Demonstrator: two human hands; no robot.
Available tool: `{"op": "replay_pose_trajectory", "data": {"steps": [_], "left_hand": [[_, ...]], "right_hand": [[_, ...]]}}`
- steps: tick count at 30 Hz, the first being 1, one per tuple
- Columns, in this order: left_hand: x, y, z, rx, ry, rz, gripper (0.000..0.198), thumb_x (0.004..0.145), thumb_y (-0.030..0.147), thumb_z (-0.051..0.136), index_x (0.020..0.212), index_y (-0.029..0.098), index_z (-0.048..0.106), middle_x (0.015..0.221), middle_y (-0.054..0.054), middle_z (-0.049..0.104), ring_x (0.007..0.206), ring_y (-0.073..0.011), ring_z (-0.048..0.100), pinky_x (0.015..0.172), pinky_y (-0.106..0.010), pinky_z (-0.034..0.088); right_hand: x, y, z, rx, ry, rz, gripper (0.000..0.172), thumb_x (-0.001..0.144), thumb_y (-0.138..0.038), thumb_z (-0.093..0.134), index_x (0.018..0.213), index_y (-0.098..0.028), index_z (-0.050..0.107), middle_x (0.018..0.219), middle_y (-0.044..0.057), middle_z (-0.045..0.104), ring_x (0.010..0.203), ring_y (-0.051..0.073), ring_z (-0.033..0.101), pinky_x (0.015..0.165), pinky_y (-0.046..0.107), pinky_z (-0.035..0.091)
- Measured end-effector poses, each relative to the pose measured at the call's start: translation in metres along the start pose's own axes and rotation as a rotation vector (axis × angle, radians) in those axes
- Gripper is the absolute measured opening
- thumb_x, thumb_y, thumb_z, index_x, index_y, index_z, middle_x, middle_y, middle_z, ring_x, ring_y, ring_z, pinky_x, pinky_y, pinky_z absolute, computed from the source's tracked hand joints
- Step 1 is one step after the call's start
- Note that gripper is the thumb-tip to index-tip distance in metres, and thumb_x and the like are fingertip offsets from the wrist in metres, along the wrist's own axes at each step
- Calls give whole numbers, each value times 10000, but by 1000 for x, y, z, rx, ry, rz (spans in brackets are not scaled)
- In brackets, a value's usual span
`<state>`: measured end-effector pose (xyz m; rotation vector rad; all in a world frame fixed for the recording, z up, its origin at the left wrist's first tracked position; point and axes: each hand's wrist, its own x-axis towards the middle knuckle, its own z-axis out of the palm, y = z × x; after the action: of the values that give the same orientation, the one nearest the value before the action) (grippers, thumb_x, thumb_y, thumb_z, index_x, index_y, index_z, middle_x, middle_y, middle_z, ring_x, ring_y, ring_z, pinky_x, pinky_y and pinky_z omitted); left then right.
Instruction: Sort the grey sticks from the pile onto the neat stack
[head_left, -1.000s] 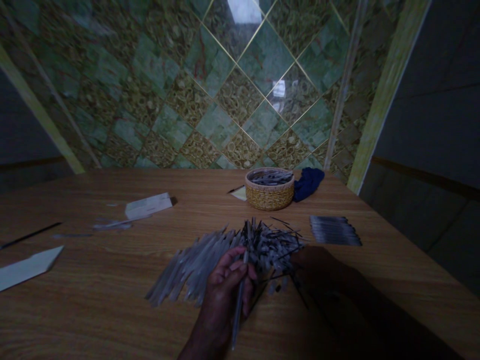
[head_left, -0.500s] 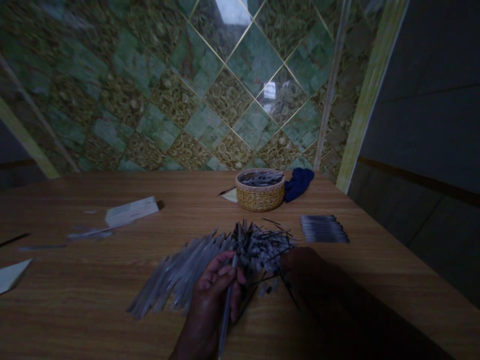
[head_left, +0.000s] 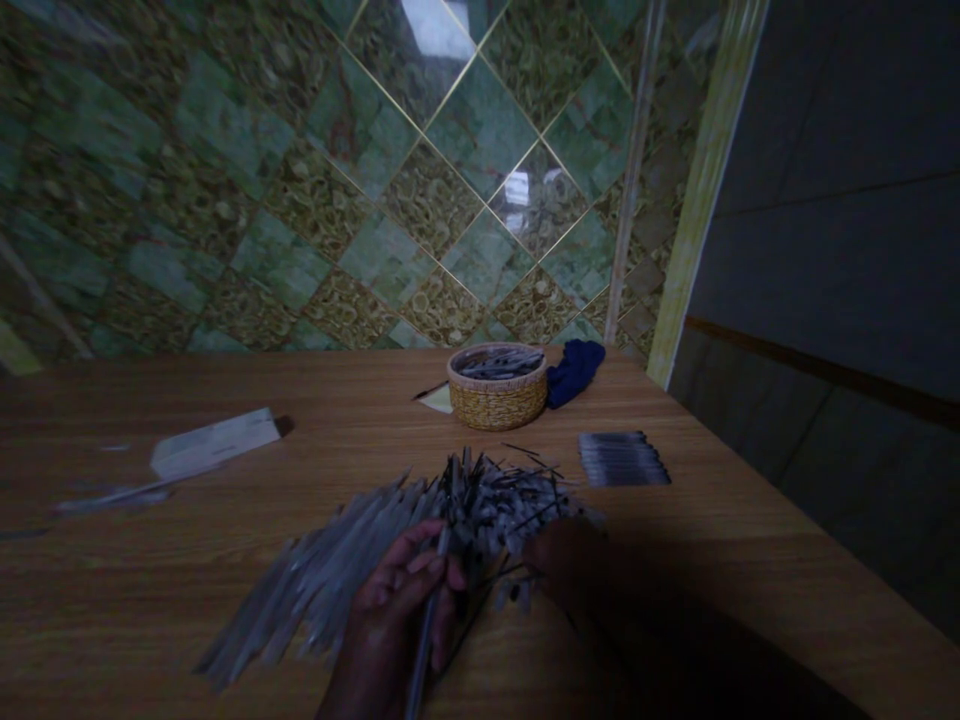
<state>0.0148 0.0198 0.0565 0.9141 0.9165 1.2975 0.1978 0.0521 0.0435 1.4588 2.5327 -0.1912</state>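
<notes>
My left hand is closed on a slim, greyish translucent pen barrel, which slants down toward the table's near edge. Just beyond it lies a heap of small clear and black pen parts, some of them thin black sticks. To the left, many pale pen barrels are spread in a slanting pile. My right hand is at the near right side of the heap, in deep shadow. Its fingers are too dark to make out, and so is anything between them.
A round woven basket full of similar pens stands at the back, a dark blue cloth beside it. A neat row of pens lies to the right. At left is a long white box. A tiled wall rises behind the table.
The view has swung slightly right, so everything sits farther left. My right hand has moved a little nearer to me at the heap's edge. My left hand still holds the pen barrel.
</notes>
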Motion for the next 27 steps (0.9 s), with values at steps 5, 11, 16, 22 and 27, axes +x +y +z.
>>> {"op": "replay_pose_trajectory", "data": {"steps": [5, 11, 16, 22, 27], "left_hand": [[3, -1, -4, -20, -24, -86, 425, 615, 218, 717, 986, 200, 511, 555, 17, 617, 289, -82, 431, 258, -158, 329], [-1, -1, 1, -4, -5, -38, 360, 658, 238, 690, 972, 190, 520, 572, 13, 624, 270, -52, 416, 268, -129, 304], [-1, 0, 2, -9, -29, -8, 332, 672, 232, 671, 957, 184, 509, 557, 22, 611, 256, -50, 407, 253, -126, 305], [2, -2, -4, -36, -87, 0, 329, 686, 235, 661, 965, 187, 493, 576, 15, 619, 247, -56, 408, 243, -138, 311], [3, -4, -9, -28, -72, 23, 276, 743, 207, 613, 988, 185, 487, 596, 12, 617, 288, -50, 420, 259, -122, 316]], "right_hand": [[-1, -2, 4, -27, 26, -43, 246, 728, -203, 507, 910, -134, 658, 897, 141, 690, 818, 295, 657, 649, 383, 532], [3, -5, 11, -26, 15, -49, 236, 715, -182, 501, 880, -131, 661, 871, 144, 693, 803, 298, 661, 624, 380, 533], [0, -12, 9, -42, 43, -49, 226, 711, -171, 509, 880, -135, 654, 848, 144, 695, 779, 287, 664, 621, 368, 526], [-6, -20, 11, -62, 137, -125, 240, 732, -167, 467, 919, -135, 614, 791, 139, 687, 731, 279, 666, 579, 330, 511], [-5, -26, 14, -50, 165, -123, 254, 754, -163, 448, 963, -151, 592, 792, 122, 691, 723, 248, 665, 581, 286, 492]]}}
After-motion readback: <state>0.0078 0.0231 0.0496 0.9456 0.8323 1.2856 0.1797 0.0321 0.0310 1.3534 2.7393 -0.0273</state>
